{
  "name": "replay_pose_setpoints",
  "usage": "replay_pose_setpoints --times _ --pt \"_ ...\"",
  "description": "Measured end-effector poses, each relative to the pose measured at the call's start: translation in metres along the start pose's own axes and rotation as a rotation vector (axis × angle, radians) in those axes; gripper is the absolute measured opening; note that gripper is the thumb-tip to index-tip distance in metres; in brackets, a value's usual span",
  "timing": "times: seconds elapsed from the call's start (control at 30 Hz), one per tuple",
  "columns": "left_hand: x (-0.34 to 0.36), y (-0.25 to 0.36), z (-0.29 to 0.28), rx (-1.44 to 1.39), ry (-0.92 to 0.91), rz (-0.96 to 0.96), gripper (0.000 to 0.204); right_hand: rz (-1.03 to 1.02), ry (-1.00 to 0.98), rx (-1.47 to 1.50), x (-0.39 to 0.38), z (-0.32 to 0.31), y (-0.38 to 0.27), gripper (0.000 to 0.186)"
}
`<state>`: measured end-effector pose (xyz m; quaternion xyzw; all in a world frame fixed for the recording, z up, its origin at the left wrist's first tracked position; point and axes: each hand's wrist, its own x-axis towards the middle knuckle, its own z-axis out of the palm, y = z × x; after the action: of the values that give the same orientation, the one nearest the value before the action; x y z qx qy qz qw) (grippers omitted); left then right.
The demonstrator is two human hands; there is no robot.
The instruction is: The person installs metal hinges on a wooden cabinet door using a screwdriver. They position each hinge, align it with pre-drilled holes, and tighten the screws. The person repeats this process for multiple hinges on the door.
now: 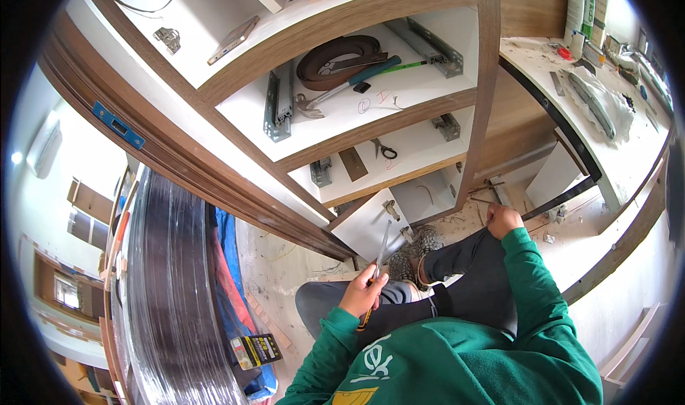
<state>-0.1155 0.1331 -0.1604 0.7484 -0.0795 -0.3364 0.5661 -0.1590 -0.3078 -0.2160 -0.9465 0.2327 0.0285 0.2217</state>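
Note:
My left hand point(362, 291) is closed around a screwdriver point(384, 247) with a yellow-and-black handle; its metal shaft points up and away. Past its tip, a white panel point(364, 227) with metal hinge fittings leans at the foot of the cabinet. My right hand point(504, 221) rests by my right knee with its fingers curled in; whether something small is in them is hidden.
Above, a cabinet shelf point(335, 137) bears drawer slides point(278, 105), a claw hammer point(342, 88) and a coil of brown edging point(321, 63). Scissors point(385, 150) lie on a lower shelf. A cluttered white worktop point(564, 91) stands right; plastic-wrapped dark panels point(171, 284) stand left.

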Motion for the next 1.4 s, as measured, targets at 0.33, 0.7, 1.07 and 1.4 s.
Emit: replay_pose_setpoints --times 0.33,0.7,1.07,1.4 --pt "-0.006 0.036 -0.004 0.162 0.082 0.075 0.045 0.091 -0.035 -0.01 -0.002 -0.011 -0.01 0.04" --pt "-0.022 0.143 -0.008 1.203 0.353 0.708 0.062 0.04 -0.018 -0.007 -0.002 -0.003 -0.005 0.035" --pt "-0.022 0.17 -0.006 1.254 0.314 0.809 0.062 0.019 0.0 -0.002 -0.002 -0.003 -0.006 0.035" --pt "-0.019 0.165 -0.006 1.141 0.34 0.811 0.049 0.035 -0.014 0.008 -0.004 -0.007 -0.009 0.035"
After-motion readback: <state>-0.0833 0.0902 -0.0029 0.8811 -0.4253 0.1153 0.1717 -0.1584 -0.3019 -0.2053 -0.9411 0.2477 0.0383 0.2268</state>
